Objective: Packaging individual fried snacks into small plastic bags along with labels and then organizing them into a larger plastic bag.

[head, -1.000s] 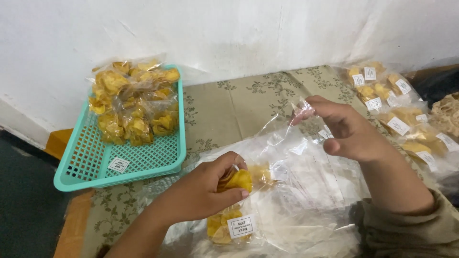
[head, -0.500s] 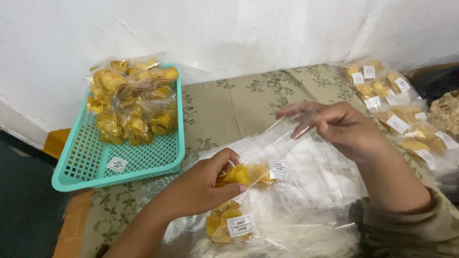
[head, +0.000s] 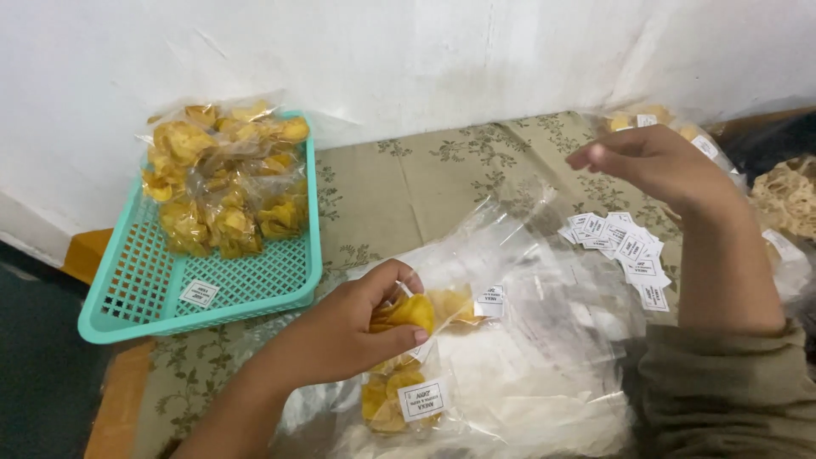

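Landmark: the teal mesh basket (head: 242, 293), resting on the patterned cloth (head: 399, 191) against the white wall.
In the basket: sealed clear packets of yellow chips (head: 223, 174) heaped at its far end; one small white label (head: 198, 293) lies loose on the mesh near its front rim.
Right of the basket, near you: a labelled chip packet (head: 406, 399) lying flat, partly under your wrist.
Your left hand (head: 344, 331): just right of the basket's front corner, fingers curled together, pinching a stack of yellow chips (head: 406, 313) inside the mouth of an open clear bag (head: 501, 255).
In the way: crumpled clear plastic (head: 544, 374) covers the cloth around and below the bag.
Farther right of the basket: a loose pile of white label slips (head: 620, 246) on the cloth.
Your right hand (head: 650, 161): raised above the slips, well apart from the basket, fingers loosely bunched; you hold nothing that can be made out.
Far right edge: more packets (head: 705, 144), mostly hidden behind that hand.
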